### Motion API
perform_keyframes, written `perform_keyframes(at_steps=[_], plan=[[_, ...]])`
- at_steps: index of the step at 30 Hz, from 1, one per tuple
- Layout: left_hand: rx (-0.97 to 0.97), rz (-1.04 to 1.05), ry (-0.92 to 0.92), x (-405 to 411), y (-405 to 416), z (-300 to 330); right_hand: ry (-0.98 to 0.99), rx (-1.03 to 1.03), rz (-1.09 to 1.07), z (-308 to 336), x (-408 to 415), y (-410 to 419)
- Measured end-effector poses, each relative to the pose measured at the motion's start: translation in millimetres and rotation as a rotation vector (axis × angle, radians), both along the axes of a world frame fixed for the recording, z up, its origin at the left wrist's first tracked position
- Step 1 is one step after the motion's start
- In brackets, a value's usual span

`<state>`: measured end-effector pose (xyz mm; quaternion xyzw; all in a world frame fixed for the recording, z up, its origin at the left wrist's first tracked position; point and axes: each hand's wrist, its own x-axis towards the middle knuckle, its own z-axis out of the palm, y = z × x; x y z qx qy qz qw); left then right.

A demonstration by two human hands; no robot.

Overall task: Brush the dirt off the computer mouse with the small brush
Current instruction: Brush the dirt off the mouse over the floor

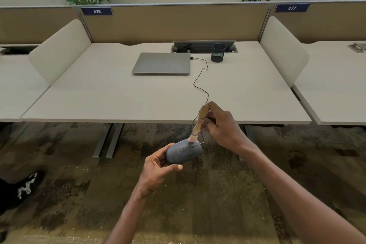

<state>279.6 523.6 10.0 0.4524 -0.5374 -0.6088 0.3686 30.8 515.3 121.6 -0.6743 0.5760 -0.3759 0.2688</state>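
Observation:
A grey wired computer mouse (184, 152) is held in the air below the desk's front edge, over the carpet. My left hand (158, 168) grips its rear end from below, thumb stretched along the underside. My right hand (221, 126) holds a small brush (199, 124) with a pale wooden handle, tilted, its bristles touching the front top of the mouse near the scroll wheel. The mouse's black cable (201, 79) runs up over the desk edge to the laptop.
On the white desk (99, 101) lie a shut grey laptop (162, 63) and a black mesh pen cup (217, 53) by an open cable hatch (204, 45). White side dividers flank the desk. Desk legs stand under its edge. A dark shoe (21, 188) shows at the lower left.

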Motion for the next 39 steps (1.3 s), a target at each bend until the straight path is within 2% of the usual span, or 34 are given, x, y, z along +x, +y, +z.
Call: perform_keyframes(at_steps=[5, 14, 25, 33, 39], plan=[[0.007, 0.0, -0.003, 0.7, -0.8, -0.3, 0.083, 0.073, 0.047, 0.2, -0.9, 0.6], [0.003, 0.009, 0.004, -0.8, -4.7, -1.3, 0.118, 0.059, 0.025, 4.8, -5.0, -0.2], [0.036, -0.018, 0.045, -1.4, -7.3, 0.0, 0.025, 0.096, -0.035, 0.6, -13.3, -13.6], [0.055, -0.018, 0.05, 2.0, -6.9, -1.0, -0.076, -0.03, -0.099, -3.6, -13.0, -17.2], [0.048, -0.006, 0.059, 3.2, -10.3, -0.5, -0.023, 0.076, -0.033, -2.8, -19.1, -19.1]])
